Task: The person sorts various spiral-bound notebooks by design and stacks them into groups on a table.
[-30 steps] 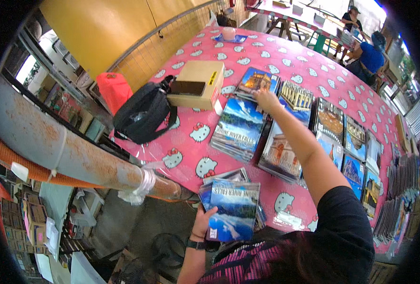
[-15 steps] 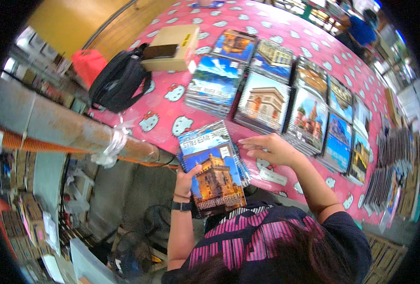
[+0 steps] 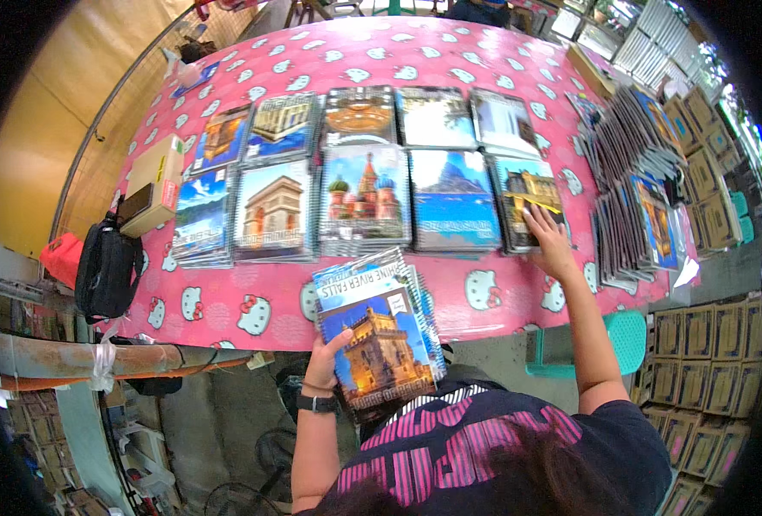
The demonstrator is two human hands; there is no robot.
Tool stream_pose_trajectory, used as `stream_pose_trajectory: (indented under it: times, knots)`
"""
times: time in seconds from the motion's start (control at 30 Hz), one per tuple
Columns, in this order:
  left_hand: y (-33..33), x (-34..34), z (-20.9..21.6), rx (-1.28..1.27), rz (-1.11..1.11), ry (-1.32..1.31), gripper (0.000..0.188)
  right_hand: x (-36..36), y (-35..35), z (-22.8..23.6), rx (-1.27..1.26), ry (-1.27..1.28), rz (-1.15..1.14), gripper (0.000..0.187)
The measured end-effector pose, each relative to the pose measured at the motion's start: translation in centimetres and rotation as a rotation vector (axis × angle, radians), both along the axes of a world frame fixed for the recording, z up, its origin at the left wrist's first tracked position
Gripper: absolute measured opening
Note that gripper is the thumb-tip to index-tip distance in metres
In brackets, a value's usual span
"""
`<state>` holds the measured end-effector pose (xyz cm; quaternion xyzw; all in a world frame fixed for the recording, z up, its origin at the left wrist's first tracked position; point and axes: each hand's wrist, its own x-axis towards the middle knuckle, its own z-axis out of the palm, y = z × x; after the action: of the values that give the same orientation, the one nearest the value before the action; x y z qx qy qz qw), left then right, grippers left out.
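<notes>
My left hand (image 3: 329, 363) grips a small stack of spiral notebooks (image 3: 385, 348) against my body. Its top notebook shows a lit stone tower, and a blue-and-white cover sticks out beneath it. Two rows of spiral notebook stacks stand on the table. At the right end of the near row, my right hand (image 3: 551, 241) rests with fingers extended on a notebook with a yellow building cover (image 3: 525, 185). To its left are stacks with an island in blue sea (image 3: 454, 198), a colourful domed cathedral (image 3: 365, 198), a stone arch (image 3: 273, 206) and a river (image 3: 200, 211).
A pink patterned cloth (image 3: 449, 297) covers the table. Piled notebooks (image 3: 626, 215) stand at its right end, beside stacked cardboard boxes (image 3: 707, 353). On the left are a black bag (image 3: 108, 271), a cardboard box (image 3: 162, 176) and a phone (image 3: 136, 202). A green stool (image 3: 626, 340) stands below the near edge.
My right hand has gone from beside the held stack to the rightmost near notebook stack. My left hand keeps its hold. The view has swung to the right.
</notes>
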<state>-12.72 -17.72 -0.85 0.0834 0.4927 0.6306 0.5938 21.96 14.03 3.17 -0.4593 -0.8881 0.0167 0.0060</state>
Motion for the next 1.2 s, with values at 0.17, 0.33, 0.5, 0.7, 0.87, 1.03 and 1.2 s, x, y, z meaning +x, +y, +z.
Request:
stream_pose_trajectory:
  times: [0.17,0.33,0.5,0.7,0.87,1.03,1.2]
  knots:
    - [3.1,6.6,-1.1,-0.035,0.037,0.113,0.045,1.0,-1.2,3.1,-0.045,0.413,0.184,0.054]
    - [3.3,9.0,-2.2,-0.03,0.078,-0.091,0.058,-2.6,-10.3,9.8,-0.567,0.417,0.669,0.05]
    - [2.4,11.2,0.8,-0.15,0.1,0.368,0.078,-9.6,-1.4,10.4,-0.681,0.4,0.545,0.042]
    - [4.4,12.6,-1.6,0.024,0.201,0.389,0.058,-7.0,26.6,-2.6,0.017,-0.011,0.117,0.076]
    - [0.1,13.9,-0.9,-0.096,0.44,0.384,0.061,-10.0,24.7,-2.9,0.133,0.071,0.363,0.031]
    - [0.3,13.5,-0.7,-0.043,0.433,0.325,0.068,-8.1,19.9,6.4,0.098,0.5,0.482,0.025]
    - [0.7,12.3,-2.0,-0.059,0.452,0.182,0.07,-10.1,-1.9,12.5,-0.782,0.194,0.934,0.051]
